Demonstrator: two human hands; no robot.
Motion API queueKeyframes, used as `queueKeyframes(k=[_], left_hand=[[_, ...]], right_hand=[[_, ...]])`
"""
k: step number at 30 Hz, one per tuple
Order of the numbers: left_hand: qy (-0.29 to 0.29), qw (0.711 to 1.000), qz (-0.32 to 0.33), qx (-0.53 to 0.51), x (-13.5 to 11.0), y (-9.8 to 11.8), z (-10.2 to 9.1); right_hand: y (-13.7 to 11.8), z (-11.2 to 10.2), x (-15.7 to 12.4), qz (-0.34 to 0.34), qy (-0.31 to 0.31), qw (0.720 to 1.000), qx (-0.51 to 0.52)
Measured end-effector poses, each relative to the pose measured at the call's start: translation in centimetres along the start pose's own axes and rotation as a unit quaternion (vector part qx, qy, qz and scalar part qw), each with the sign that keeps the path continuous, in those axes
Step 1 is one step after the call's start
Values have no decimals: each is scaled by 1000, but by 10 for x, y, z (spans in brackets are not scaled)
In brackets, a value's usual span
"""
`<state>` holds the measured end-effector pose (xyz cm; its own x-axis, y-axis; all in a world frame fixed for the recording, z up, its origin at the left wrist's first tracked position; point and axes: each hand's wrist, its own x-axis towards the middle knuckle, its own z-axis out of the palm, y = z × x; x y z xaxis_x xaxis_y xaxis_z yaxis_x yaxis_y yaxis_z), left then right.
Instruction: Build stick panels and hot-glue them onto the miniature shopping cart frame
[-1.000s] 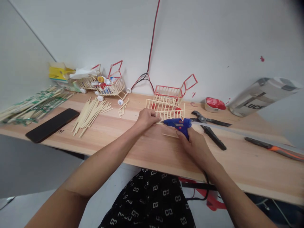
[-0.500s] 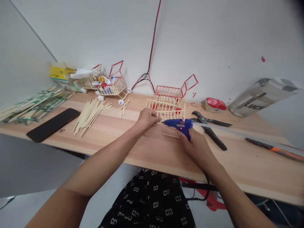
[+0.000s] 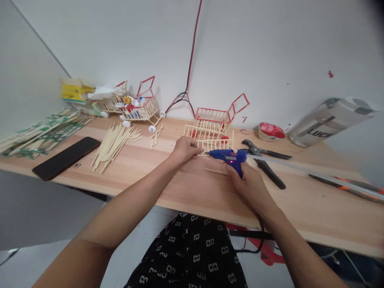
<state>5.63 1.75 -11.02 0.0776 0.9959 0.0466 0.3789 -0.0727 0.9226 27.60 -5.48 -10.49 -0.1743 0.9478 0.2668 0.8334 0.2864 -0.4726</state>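
My right hand (image 3: 244,180) is wrapped round the handle of a blue hot glue gun (image 3: 228,156), whose small light glows red. The gun's nozzle points left, close to the fingertips of my left hand (image 3: 187,149). Those fingers are pinched at the front edge of a lattice of thin wooden sticks (image 3: 214,145); the exact stick between them is mostly hidden. Behind the lattice stands a small stick-built shopping cart (image 3: 211,116) with a red rim and handle. A single loose stick (image 3: 215,171) lies on the table below the gun.
Left are a stick pile (image 3: 115,146), a black phone (image 3: 66,158), packaged sticks (image 3: 45,132) and a filled miniature cart (image 3: 139,108). Right lie pliers (image 3: 264,164), an orange-black tool (image 3: 354,188), a red-stained tub (image 3: 271,132) and a leaning clear bag (image 3: 324,124). Cables run up the wall.
My right hand has drawn the glue gun slightly to the right, its nozzle a little farther from my left fingertips. My left hand stays at the lattice.
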Motion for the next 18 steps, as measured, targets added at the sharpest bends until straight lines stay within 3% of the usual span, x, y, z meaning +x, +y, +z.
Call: queueKeyframes(k=[18], left_hand=[[-3,998,23,55,1,1,-2]], right_hand=[[-13,-2,1,-19,-36,999,-4]])
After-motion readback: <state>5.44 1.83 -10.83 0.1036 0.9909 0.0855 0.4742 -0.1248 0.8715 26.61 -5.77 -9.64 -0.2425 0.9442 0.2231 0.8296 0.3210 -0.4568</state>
